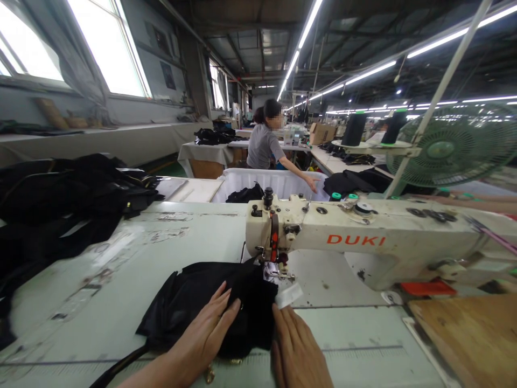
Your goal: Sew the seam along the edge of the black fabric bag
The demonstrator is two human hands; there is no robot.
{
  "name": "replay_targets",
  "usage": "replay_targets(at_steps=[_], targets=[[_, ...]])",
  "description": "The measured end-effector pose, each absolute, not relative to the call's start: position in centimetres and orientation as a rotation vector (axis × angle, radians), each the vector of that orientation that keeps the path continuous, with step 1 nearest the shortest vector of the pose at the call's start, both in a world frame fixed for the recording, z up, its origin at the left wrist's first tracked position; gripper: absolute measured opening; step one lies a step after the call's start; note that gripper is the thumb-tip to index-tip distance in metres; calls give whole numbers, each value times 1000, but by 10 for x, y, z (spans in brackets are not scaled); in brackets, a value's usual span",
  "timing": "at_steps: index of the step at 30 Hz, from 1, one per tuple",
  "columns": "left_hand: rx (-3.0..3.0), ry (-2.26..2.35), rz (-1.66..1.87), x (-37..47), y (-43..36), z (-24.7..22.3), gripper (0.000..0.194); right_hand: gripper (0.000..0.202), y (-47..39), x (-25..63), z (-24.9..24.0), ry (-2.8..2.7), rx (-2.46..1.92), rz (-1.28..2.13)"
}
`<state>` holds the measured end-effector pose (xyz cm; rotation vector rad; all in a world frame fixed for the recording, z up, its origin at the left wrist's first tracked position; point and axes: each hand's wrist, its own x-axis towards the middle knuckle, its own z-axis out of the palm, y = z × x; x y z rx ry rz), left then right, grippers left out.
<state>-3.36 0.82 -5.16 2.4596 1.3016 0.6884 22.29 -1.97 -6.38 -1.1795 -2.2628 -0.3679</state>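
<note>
Item: black fabric piece, lying bunched on the pale sewing table, its right edge just beside the presser foot of the DUKI sewing machine. The left hand lay open and flat upon the cloth, fingers spread; the right hand lay open at its right edge, near a small white label. Handling, as judged: light, soft, limp, folding readily and probably sliding on the smooth table; best controlled by flat palm pressure on both sides of the seam line rather than pinching. A black strap trailed off towards the table's near edge.
</note>
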Motion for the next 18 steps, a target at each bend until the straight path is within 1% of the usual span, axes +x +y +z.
replay_targets(at_steps=[3,5,7,9,11,13,14,18], targets=[[2416,1424,749,-33,8,-53,42,56,-14,210,-56,-2294,-1082,-305],[2393,1458,761,-33,9,-50,43,55,-11,204,-48,-2313,-999,-223],[2364,1457,721,-31,10,-42,42,51,-9,200,-38,-2340,-979,-99],[2337,1430,646,-28,13,-28,42,51,-9,197,-30,-2377,-1026,59],[2322,1414,575,-24,16,-10,43,60,-9,194,-26,-2405,-1081,193],[2346,1406,523,-20,20,7,46,69,-8,192,-26,-2439,-1087,257],[2376,1400,503,-18,21,14,47,70,-8,190,-27,-2456,-1077,272],[2550,1313,439,-13,27,35,52,58,-6,184,-34,-2449,-1103,289]])
